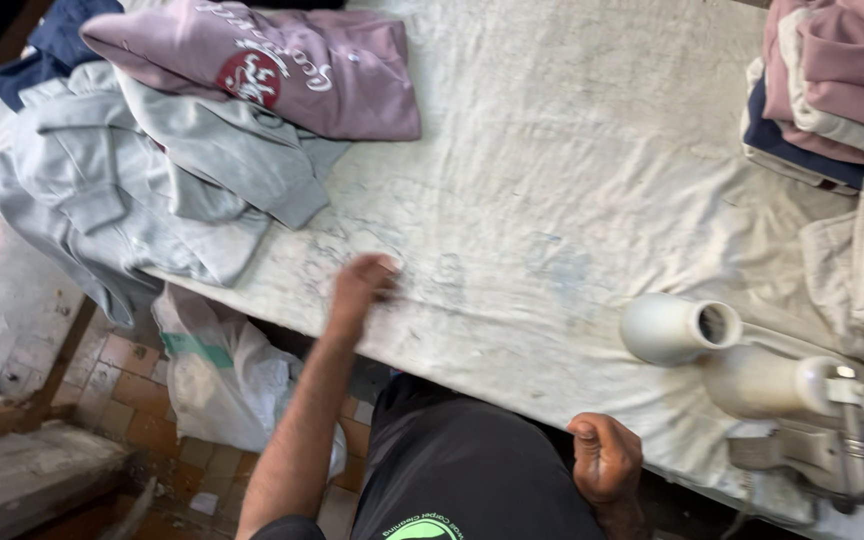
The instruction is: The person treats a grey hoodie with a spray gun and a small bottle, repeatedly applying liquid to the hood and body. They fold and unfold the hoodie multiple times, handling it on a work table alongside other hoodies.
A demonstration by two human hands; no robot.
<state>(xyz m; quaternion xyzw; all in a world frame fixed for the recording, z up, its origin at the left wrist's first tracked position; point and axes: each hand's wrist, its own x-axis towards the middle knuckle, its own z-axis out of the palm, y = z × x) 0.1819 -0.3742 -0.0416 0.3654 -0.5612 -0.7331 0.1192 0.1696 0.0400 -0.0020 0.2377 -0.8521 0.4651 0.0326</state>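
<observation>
Left hand blurred, lying on near edge of white padded table, finger spread unclear. Right hand curled, empty. Grey sweatshirts far left; white iron right.

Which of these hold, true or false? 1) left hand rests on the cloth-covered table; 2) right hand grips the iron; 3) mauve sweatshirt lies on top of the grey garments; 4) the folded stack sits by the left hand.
1) True: the left hand rests on the cloth-covered table.
2) False: the right hand is curled at the table's near edge, apart from the white iron.
3) True: the mauve sweatshirt lies over the grey garments.
4) False: the folded stack is at the far right corner.
</observation>
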